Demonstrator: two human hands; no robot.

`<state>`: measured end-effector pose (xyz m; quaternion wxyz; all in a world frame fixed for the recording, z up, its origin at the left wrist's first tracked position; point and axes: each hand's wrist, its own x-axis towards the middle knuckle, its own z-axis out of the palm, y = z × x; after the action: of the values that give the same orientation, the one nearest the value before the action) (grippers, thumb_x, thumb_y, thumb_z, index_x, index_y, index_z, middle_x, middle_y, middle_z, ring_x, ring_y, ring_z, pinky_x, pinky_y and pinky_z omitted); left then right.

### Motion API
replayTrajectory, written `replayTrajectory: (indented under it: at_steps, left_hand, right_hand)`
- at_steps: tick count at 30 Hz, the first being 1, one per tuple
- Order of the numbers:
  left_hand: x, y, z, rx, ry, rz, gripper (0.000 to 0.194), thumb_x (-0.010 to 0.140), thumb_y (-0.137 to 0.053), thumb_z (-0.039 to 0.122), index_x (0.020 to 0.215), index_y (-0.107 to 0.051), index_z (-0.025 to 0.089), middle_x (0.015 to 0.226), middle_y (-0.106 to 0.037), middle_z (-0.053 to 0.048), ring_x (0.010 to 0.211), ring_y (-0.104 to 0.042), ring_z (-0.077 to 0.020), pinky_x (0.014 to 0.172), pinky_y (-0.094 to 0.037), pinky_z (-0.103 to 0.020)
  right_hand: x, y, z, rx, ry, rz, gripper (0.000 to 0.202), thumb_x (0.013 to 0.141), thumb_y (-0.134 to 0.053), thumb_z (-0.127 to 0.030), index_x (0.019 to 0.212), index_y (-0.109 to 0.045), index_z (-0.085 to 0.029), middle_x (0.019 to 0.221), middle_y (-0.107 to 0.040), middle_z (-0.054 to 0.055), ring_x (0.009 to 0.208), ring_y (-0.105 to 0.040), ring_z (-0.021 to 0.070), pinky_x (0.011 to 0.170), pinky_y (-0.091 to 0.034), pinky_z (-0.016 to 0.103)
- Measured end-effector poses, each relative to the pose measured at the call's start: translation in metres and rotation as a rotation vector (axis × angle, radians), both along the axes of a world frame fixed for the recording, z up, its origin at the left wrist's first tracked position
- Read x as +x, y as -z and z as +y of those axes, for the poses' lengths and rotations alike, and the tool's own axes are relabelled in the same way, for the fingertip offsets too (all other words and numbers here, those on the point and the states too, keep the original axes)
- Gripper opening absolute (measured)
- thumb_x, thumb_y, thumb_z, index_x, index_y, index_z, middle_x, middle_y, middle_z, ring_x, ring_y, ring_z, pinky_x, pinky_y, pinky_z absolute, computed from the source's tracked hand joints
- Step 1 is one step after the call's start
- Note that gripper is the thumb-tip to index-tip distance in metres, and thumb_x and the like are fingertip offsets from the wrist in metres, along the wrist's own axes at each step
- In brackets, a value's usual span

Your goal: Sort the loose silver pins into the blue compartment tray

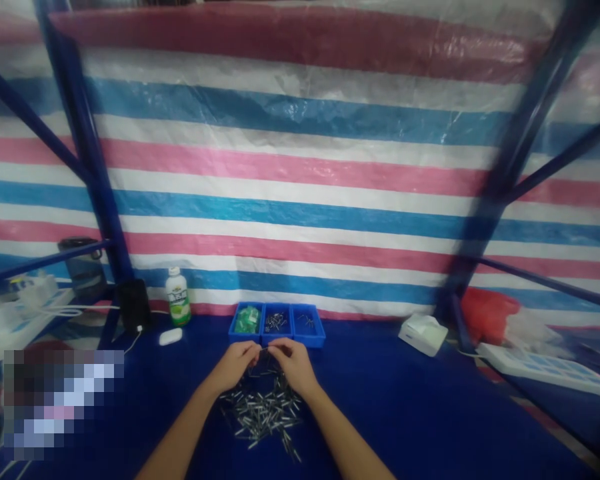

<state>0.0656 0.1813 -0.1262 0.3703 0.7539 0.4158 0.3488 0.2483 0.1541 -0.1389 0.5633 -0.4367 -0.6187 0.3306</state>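
My left hand (239, 365) and my right hand (294, 363) meet fingertip to fingertip over the blue tabletop. Both are closed in a pinch on a small dark metal pin (265, 349) that spans the gap between them; its exact shape is too small to make out. Below and between my wrists lies a loose pile of slim metal pins (266, 415). Just beyond my fingers stand three joined blue bins. The left bin (233, 331) holds a green plastic packet (247, 320), the middle bin (291, 331) many small dark metal parts, and the right bin (317, 333) a few thin ones.
A white bottle with a green label (179, 297), a black device (133, 305) and a white case (171, 337) stand back left. At right are a tissue pack (423, 335), a red bag (487, 313) and a power strip (550, 370). Blue posts and a striped sheet rise behind.
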Motion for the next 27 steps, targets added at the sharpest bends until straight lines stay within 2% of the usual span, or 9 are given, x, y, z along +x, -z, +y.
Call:
replayTrajectory:
  at_steps: [7, 11, 14, 17, 21, 24, 27]
  left_hand:
    - [-0.003, 0.001, 0.005, 0.026, -0.067, -0.108, 0.046, 0.090, -0.043, 0.051, 0.069, -0.062, 0.016, 0.065, -0.060, -0.001, 0.066, -0.055, -0.0161, 0.066, -0.042, -0.025]
    - [-0.008, 0.001, 0.005, 0.110, -0.180, -0.115, 0.044, 0.089, -0.046, 0.052, 0.073, -0.064, 0.016, 0.065, -0.060, 0.000, 0.064, -0.055, -0.0160, 0.063, -0.041, -0.024]
    - [-0.010, 0.004, 0.009, 0.130, -0.228, -0.100, 0.044, 0.089, -0.047, 0.053, 0.073, -0.064, 0.016, 0.064, -0.060, 0.000, 0.063, -0.055, -0.0161, 0.061, -0.040, -0.024]
    - [-0.010, 0.007, 0.011, 0.147, -0.245, -0.082, 0.043, 0.088, -0.048, 0.052, 0.072, -0.064, 0.016, 0.063, -0.060, 0.001, 0.063, -0.054, -0.0156, 0.061, -0.039, -0.023]
    - [-0.010, 0.004, 0.011, 0.172, -0.266, -0.053, 0.042, 0.089, -0.048, 0.051, 0.072, -0.065, 0.016, 0.063, -0.060, 0.001, 0.062, -0.053, -0.0148, 0.060, -0.037, -0.023]
    - [-0.011, 0.002, 0.011, 0.187, -0.295, -0.046, 0.041, 0.089, -0.049, 0.051, 0.072, -0.065, 0.016, 0.062, -0.060, 0.001, 0.061, -0.053, -0.0146, 0.060, -0.037, -0.023]
    - [-0.012, 0.003, 0.011, 0.196, -0.314, -0.047, 0.040, 0.088, -0.049, 0.050, 0.072, -0.065, 0.017, 0.062, -0.060, 0.001, 0.061, -0.054, -0.0147, 0.060, -0.037, -0.023]
  right_hand:
    - [0.005, -0.001, 0.008, -0.033, -0.040, 0.115, 0.017, 0.077, -0.069, -0.034, 0.084, -0.073, -0.019, 0.076, -0.068, 0.002, 0.070, -0.058, 0.0179, 0.069, -0.044, 0.030]
    - [0.012, -0.005, 0.005, -0.133, -0.194, 0.443, 0.022, 0.070, -0.076, -0.035, 0.085, -0.070, -0.020, 0.069, -0.061, -0.002, 0.062, -0.051, 0.0127, 0.063, -0.041, 0.026]
    - [0.016, -0.011, 0.001, -0.214, -0.354, 0.759, 0.026, 0.071, -0.077, -0.038, 0.085, -0.065, -0.020, 0.074, -0.059, -0.002, 0.063, -0.050, 0.0108, 0.062, -0.041, 0.025]
    - [0.016, -0.013, 0.001, -0.292, -0.411, 0.857, 0.029, 0.075, -0.074, -0.042, 0.072, -0.058, -0.018, 0.067, -0.053, -0.002, 0.059, -0.047, 0.0092, 0.058, -0.039, 0.023]
    - [0.014, -0.006, 0.006, -0.466, -0.321, 0.722, 0.036, 0.072, -0.074, -0.040, 0.059, -0.050, -0.017, 0.049, -0.042, -0.006, 0.044, -0.038, 0.0069, 0.045, -0.029, 0.021]
    - [0.014, -0.002, 0.009, -0.529, -0.166, 0.683, 0.032, 0.072, -0.071, -0.045, 0.077, -0.061, -0.015, 0.061, -0.058, -0.002, 0.041, -0.042, 0.0063, 0.042, -0.025, 0.020]
    - [0.016, -0.002, 0.009, -0.529, -0.084, 0.597, 0.043, 0.075, -0.065, -0.051, 0.101, -0.063, -0.017, 0.080, -0.068, 0.003, 0.040, -0.043, 0.0062, 0.042, -0.025, 0.021]
